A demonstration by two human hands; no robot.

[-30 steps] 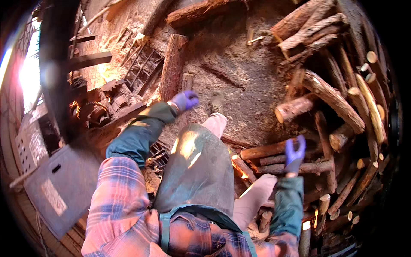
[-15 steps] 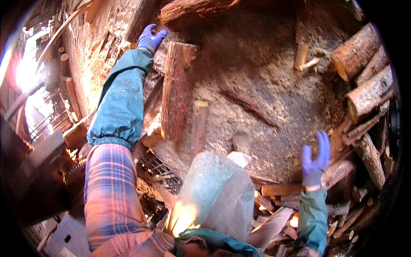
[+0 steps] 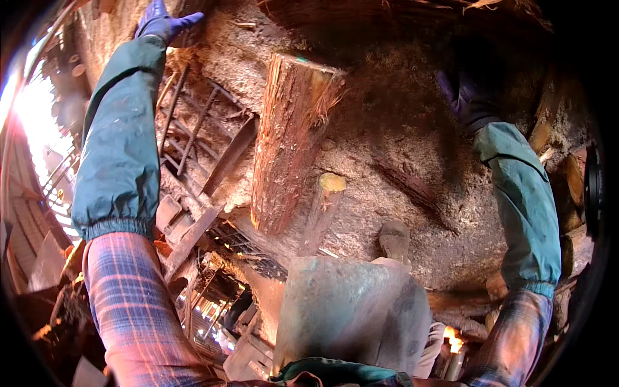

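Observation:
Both my arms reach forward in teal sleeve covers over a plaid shirt. My left hand [image 3: 164,22], in a purple glove, is stretched to the top left rim with its fingers out and nothing visible in it. My right hand [image 3: 467,97], also gloved, hangs in shadow over the sawdust ground [image 3: 400,161], fingers apart and holding nothing. Between the arms lies a thick bark-covered log [image 3: 290,135], its splintered end pointing away from me. A thinner log [image 3: 322,206] lies just right of its near end. My grey apron [image 3: 348,316] hangs below.
A metal rack of bars [image 3: 193,129] lies left of the thick log, with scrap and boards below it. Cut logs [image 3: 574,174] are piled at the right rim. My boot [image 3: 394,240] stands on the sawdust. Glare comes from the left edge.
The view has tipped forward and closer to the ground. My left hand has reached further up, and my right hand has swung up from the log pile to above the sawdust.

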